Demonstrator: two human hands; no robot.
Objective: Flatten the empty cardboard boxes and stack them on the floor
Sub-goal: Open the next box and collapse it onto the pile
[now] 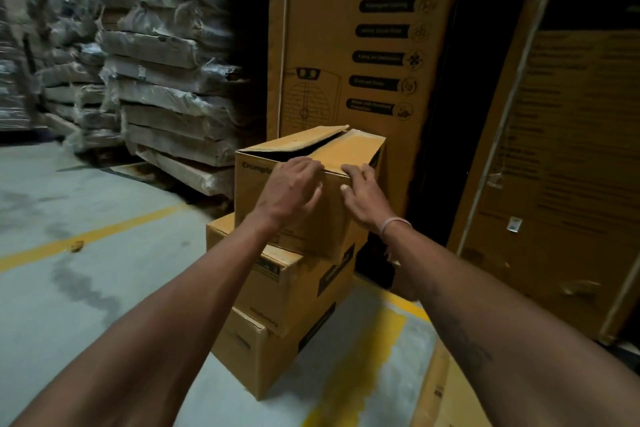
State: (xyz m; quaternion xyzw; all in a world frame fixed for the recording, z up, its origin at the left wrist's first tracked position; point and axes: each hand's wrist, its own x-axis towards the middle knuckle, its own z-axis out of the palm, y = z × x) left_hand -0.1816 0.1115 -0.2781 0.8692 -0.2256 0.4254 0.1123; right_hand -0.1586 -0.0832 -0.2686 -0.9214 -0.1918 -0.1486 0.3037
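Note:
Three brown cardboard boxes are piled on the floor in front of me. The top box (349,152) is tilted, and its lid flaps are partly apart, showing a dark gap. My left hand (292,189) rests on the near top edge of that box, fingers curled over it. My right hand (362,196) lies beside it on the same edge, fingers spread on the flap. The middle box (294,284) and the bottom box (263,357) sit closed underneath, slightly offset from each other.
A tall Crompton appliance carton (363,38) stands right behind the pile, and another large carton (561,149) rises at the right. Stacks of plastic-wrapped flat bundles (166,80) fill the left background. The grey floor (86,288) has yellow lines.

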